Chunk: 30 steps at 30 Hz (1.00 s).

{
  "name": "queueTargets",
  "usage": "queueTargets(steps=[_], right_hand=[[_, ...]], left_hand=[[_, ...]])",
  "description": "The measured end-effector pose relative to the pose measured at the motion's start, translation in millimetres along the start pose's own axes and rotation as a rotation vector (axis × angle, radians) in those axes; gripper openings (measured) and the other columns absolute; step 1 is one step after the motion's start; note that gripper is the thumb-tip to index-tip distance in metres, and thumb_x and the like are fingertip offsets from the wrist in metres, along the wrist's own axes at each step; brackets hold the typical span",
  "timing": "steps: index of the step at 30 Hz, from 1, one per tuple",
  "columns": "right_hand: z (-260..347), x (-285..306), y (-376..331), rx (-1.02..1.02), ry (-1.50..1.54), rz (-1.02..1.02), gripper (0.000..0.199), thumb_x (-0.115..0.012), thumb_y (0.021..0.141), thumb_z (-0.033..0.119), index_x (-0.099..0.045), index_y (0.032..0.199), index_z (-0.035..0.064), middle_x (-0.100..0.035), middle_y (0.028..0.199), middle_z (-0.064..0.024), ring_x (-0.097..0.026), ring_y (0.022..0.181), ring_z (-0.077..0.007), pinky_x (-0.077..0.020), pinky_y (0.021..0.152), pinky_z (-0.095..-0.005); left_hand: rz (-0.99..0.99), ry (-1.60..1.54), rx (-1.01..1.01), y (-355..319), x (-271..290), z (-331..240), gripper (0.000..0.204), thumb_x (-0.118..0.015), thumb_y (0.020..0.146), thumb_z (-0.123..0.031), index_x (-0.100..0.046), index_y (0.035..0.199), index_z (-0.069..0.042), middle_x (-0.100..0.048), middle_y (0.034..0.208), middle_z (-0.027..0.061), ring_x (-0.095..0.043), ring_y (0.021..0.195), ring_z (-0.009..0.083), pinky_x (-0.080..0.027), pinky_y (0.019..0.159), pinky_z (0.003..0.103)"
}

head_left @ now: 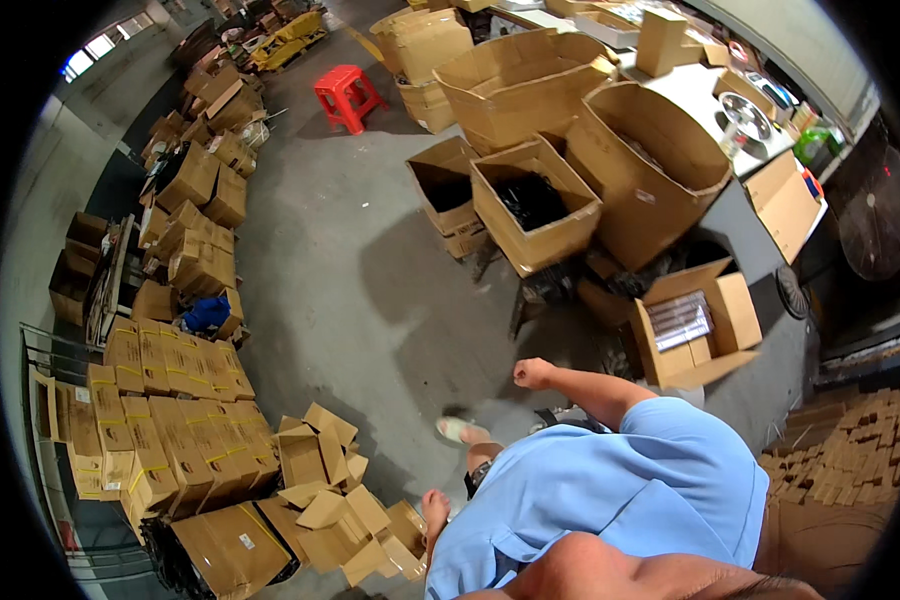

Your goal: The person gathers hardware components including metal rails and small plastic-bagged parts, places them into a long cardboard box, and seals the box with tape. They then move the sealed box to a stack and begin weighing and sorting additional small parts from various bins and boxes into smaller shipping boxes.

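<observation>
Left hand (pixel 435 507) low centre, just beside open cartons (pixel 332 545). Right hand (pixel 534 373) curled, mid-frame, above grey floor (pixel 360 200). Red stool (pixel 348 95) top centre-left. Counter (pixel 692 98) upper right. Carton stack (pixel 195 440) lower left.

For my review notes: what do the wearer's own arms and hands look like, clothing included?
The light blue fabric shirt has a short right sleeve, plain, without visible markings. The left hand and right hand are gloveless. Most of the left arm is hidden.
</observation>
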State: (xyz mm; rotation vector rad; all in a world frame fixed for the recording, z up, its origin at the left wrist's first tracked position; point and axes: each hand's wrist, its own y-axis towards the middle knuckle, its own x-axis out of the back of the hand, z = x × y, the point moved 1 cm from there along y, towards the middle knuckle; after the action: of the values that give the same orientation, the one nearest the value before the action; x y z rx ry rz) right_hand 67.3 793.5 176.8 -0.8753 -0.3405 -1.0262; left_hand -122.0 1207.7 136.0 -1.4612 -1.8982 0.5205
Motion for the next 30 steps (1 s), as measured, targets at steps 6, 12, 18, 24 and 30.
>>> queueTargets(steps=[6, 12, 18, 24, 30], right_hand=[[-38, -24, 86, -0.238, -0.202, 0.177, 0.029, -0.055, 0.076, 0.031, -0.069, 0.084, 0.0071, -0.065, 0.09, -0.0171, -0.062, 0.085, -0.033, -0.0492, 0.074, -0.041], [-60, 11, 196, -0.38, -0.294, 0.355, 0.03, -0.057, 0.075, 0.032, -0.069, 0.092, 0.0107, -0.066, 0.095, -0.012, -0.063, 0.086, -0.0282, -0.0492, 0.073, -0.0385], [92, 147, 293, -0.386, 0.3, -0.373, 0.033, -0.06, 0.078, 0.028, -0.064, 0.1, 0.0046, -0.066, 0.093, -0.0154, -0.064, 0.088, -0.0296, -0.05, 0.077, -0.0388], [112, 174, 444, -0.355, 0.129, -0.067, 0.044, -0.057, 0.078, 0.044, -0.065, 0.107, 0.0121, -0.064, 0.104, -0.0168, -0.059, 0.1, -0.0335, -0.0472, 0.086, -0.0399], [97, 305, 592, -0.461, 0.014, -0.11, 0.032, -0.058, 0.07, 0.032, -0.069, 0.096, 0.0156, -0.067, 0.094, -0.012, -0.063, 0.089, -0.0291, -0.0505, 0.077, -0.0388]], left_hand=[[0.233, 0.433, -0.023, 115, 58, -22, 0.016, -0.054, 0.086, -0.016, -0.058, 0.096, -0.005, -0.061, 0.082, 0.0056, -0.056, 0.069, 0.0171, -0.046, 0.056, 0.031], [0.344, 0.632, -0.11, 242, 102, -175, 0.014, -0.055, 0.085, -0.013, -0.059, 0.095, -0.005, -0.06, 0.08, 0.0054, -0.055, 0.068, 0.0166, -0.045, 0.055, 0.03], [0.301, 0.722, -0.182, 394, 87, -433, 0.012, -0.057, 0.083, -0.009, -0.06, 0.094, -0.004, -0.06, 0.079, 0.0052, -0.054, 0.067, 0.0161, -0.045, 0.054, 0.03], [-0.006, 0.209, -0.266, 597, 26, -587, 0.021, -0.06, 0.085, -0.016, -0.057, 0.103, -0.005, -0.06, 0.082, 0.0037, -0.056, 0.069, 0.0137, -0.044, 0.051, 0.027], [0.595, 0.323, -0.442, 661, -63, -636, 0.02, -0.058, 0.088, -0.02, -0.056, 0.104, -0.007, -0.06, 0.085, 0.0038, -0.057, 0.072, 0.0127, -0.045, 0.055, 0.026]])
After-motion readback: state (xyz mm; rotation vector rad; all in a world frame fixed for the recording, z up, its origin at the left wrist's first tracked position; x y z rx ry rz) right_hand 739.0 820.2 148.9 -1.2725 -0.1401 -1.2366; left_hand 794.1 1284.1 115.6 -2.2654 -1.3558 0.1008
